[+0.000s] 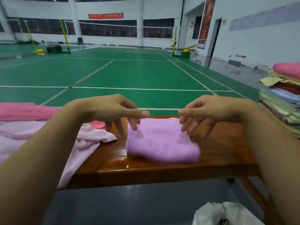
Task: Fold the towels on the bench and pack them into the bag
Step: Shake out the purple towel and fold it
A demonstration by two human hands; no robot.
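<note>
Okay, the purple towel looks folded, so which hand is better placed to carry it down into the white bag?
Probably the right hand. It hovers above the folded purple towel on the bench, and the white bag sits on the floor on that same side. The left hand hovers on the far side.

The lilac towel (162, 142) and the fingertips (134, 125) above it are blurred, so contact between them cannot be told. The white bag (224, 213) is cut off at the bottom edge. The towel stack (282, 101) at the worktop's (146, 171) right end runs out of frame.
</note>
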